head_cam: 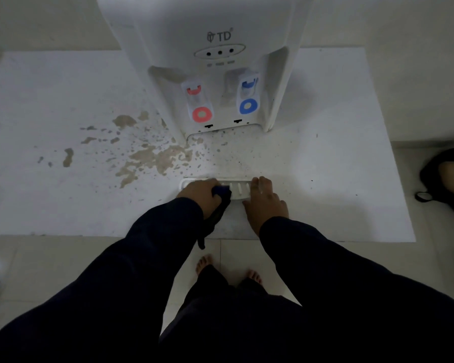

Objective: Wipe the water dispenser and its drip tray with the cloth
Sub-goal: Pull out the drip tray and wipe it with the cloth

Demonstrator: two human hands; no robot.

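Drip tray, pulled out onto counter: our left hand clamped on cloth scrubs it, right hand spread flat steadying; dispenser beyond our hands probably next

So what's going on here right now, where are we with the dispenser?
A person is bent over the drip tray, which is out of the water dispenser and lies on the white counter. The left hand presses a dark blue cloth onto the tray's left part; the right hand steadies its right end. Brown stains remain on the counter left of the dispenser.
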